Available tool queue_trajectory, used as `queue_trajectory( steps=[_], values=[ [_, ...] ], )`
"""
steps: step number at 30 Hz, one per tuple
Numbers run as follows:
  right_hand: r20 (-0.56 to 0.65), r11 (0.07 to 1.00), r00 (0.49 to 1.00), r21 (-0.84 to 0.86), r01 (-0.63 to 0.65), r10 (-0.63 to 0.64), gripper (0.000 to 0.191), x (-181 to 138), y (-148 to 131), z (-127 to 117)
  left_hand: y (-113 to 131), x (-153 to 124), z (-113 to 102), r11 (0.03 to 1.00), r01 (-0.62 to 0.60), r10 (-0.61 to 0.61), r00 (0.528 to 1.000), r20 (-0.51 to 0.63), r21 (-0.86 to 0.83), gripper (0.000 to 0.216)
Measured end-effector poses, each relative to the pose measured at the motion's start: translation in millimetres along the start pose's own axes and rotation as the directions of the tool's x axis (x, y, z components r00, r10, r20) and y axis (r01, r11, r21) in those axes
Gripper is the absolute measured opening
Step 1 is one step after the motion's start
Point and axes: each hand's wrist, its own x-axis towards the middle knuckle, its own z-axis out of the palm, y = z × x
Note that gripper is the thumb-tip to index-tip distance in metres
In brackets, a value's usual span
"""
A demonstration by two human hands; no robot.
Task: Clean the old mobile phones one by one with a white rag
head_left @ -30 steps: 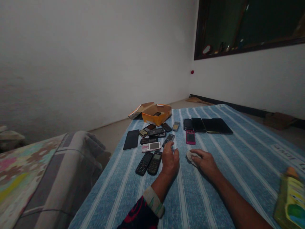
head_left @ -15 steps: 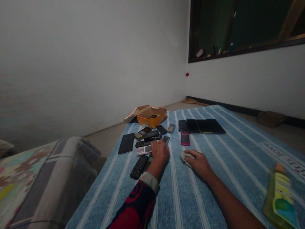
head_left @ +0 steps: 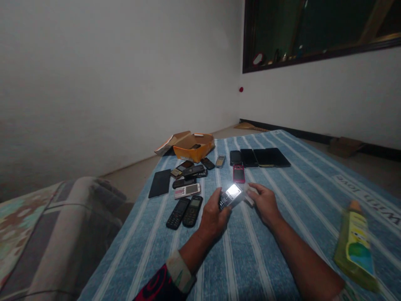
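Pink phone (head_left: 238, 174) lies ahead, orange box (head_left: 194, 155) farther
Left hand (head_left: 213, 214) grips bright-screened keypad phone (head_left: 231, 196); right hand (head_left: 265, 205) pinches whitish cloth (head_left: 249, 200)

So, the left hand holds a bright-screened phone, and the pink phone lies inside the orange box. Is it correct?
No: the pink phone lies on the blue striped cloth, outside the orange box, as the head view shows. The left hand does hold a bright-screened phone.
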Motion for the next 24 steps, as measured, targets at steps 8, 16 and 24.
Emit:
queue_trajectory(
  steps=[8, 16, 24],
  values=[
    [0.073, 0.946, 0.985, 0.277, -0.170, 0.156, 0.045, -3, -6, 0, 11, -6, 1, 0.988, 0.003, 0.003, 0.999, 0.036, -0.156, 0.058],
    [0.000, 0.969, 0.994, 0.220, -0.109, 0.111, 0.040, -4, -6, 0, 6, -5, 4, 0.986, 0.056, -0.049, 0.997, 0.052, -0.159, 0.063],
    [-0.094, 0.981, 0.987, -0.161, 0.112, -0.128, 0.033, -3, -3, -4, 1, -4, 5, 0.993, 0.097, -0.093, 0.994, 0.060, -0.065, 0.065]
  ],
)
